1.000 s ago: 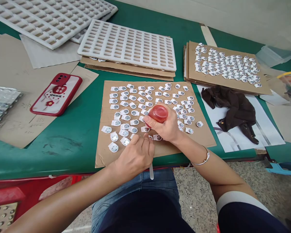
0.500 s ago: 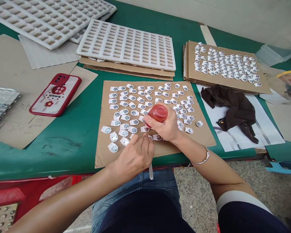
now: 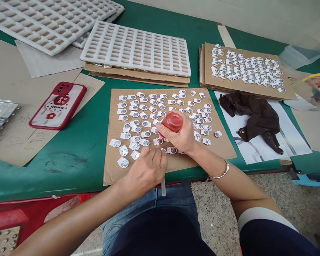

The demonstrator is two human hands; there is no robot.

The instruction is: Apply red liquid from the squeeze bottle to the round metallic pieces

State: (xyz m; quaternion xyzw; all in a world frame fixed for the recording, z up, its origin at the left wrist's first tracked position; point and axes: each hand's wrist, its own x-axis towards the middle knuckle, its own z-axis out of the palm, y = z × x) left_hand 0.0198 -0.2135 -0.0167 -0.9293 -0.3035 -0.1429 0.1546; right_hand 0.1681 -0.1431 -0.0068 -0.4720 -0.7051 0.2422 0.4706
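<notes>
A red squeeze bottle (image 3: 172, 121) is gripped in my right hand (image 3: 186, 137), tipped over the cardboard sheet (image 3: 176, 165); its outlet end is hidden from me. My left hand (image 3: 150, 169) is closed around a slim stick with a pale, translucent handle (image 3: 163, 187), which sticks out below the fist. The stick's far end is hard to make out among the fingers. Just beyond my left fingertips lies a small round metal-faced piece on a white tab (image 3: 159, 141). Many similar pieces (image 3: 123, 163) lie in loose rows on the cardboard.
White slotted trays (image 3: 138, 48) rest on cardboard behind the sheet. A red-cased phone (image 3: 58, 106) lies to the left. Rightward are a dark cloth (image 3: 256, 119) on white paper and a cardboard stack (image 3: 209, 76) bearing more pieces. The green table's front edge (image 3: 80, 190) runs near me.
The red bottle has lifted slightly away from the piece beneath it, so more of that piece shows. My left hand keeps nearly the same place, and the whole view has shifted a little.
</notes>
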